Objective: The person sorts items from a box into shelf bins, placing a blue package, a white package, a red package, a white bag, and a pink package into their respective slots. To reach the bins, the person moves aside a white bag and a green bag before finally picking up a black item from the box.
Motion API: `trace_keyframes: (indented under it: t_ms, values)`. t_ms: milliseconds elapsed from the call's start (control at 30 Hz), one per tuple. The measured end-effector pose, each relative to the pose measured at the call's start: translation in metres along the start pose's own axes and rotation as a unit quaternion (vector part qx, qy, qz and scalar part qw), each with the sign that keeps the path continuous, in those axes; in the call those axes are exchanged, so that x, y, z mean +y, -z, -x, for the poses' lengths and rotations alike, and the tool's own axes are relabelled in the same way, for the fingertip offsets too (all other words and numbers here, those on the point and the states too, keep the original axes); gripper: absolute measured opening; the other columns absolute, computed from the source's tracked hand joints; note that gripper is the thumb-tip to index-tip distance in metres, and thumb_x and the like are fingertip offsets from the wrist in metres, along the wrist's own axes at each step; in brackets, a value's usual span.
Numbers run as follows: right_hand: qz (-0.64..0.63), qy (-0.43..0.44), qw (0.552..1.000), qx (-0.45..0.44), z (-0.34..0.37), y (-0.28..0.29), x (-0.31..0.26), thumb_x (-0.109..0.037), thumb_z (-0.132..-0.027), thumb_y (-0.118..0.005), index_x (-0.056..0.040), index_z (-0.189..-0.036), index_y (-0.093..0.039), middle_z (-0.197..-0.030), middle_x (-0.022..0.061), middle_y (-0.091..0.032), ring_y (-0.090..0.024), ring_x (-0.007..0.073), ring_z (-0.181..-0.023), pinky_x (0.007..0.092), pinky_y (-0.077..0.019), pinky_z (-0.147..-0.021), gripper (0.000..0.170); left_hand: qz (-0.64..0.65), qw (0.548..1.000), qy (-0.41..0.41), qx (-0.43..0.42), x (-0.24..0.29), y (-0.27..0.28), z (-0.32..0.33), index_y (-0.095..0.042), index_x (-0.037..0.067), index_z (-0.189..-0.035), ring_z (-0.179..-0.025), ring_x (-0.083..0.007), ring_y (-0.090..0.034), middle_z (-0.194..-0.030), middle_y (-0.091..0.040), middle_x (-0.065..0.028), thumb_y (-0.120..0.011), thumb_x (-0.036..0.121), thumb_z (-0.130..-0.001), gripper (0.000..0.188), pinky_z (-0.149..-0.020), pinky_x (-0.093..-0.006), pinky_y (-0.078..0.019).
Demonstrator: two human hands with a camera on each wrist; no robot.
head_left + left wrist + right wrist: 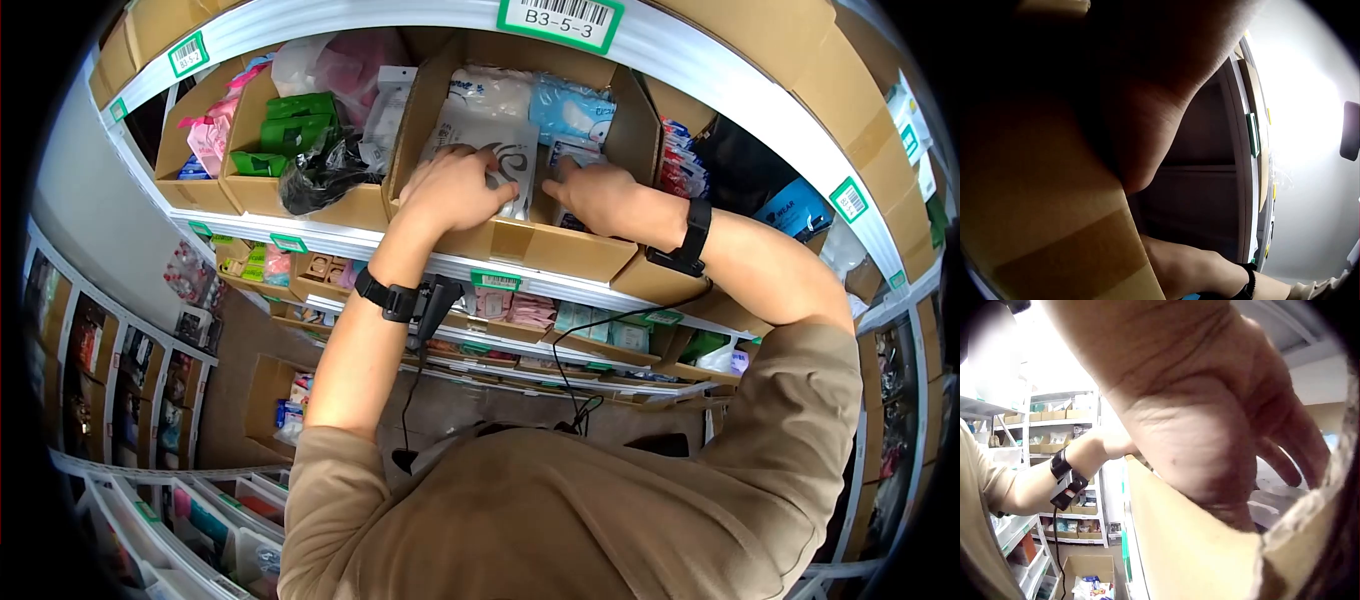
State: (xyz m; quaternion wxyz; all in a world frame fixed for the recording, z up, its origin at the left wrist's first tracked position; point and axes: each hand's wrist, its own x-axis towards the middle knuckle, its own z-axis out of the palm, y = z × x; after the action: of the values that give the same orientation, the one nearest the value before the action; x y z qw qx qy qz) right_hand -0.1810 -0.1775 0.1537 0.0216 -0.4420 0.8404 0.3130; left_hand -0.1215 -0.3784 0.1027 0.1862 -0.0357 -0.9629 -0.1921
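Note:
Both hands reach over the front wall into an open cardboard box (515, 240) on the shelf, seen in the head view. My left hand (450, 192) rests on a grey-white plastic packet (515, 140) with a dark swirl print, its fingers loosely bent and the thumb toward the middle. To the right, my right hand (598, 198) reaches down at a small clear-wrapped packet (575, 152), a fingertip right at its edge. In the right wrist view its fingers (1282, 462) point down among plastic wrapping; I cannot tell whether they grip it. Light-blue packets (572, 108) lie behind.
Neighbouring boxes hold green packets (298, 130) and a black plastic bag (330, 175) on the left, red-and-white packets (683, 160) on the right. A shelf beam (440, 25) with labels crosses above. Cables (560, 360) hang from both wrists. A carton (265, 400) stands on the floor.

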Motion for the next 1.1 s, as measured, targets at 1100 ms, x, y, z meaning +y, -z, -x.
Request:
trace_keyframes:
  t_ms: [1100]
  values:
    - [-0.526,0.396,0.752,-0.005,-0.18,0.076,-0.416,-0.013,-0.087,-0.071,-0.0004,-0.107,-0.062,-0.085,0.0123,-0.068,-0.066,0.0197,-0.073,0.0317,-0.0538,-0.068,0.025,0.454,0.787,0.415,0.047,-0.328,-0.073,0.412,-0.063,-0.002,-0.1,-0.077,-0.0168,-0.066,-0.087,-0.069,-0.0099,-0.064,0.017,-0.09,0.022,-0.07,-0.0311,-0.0517]
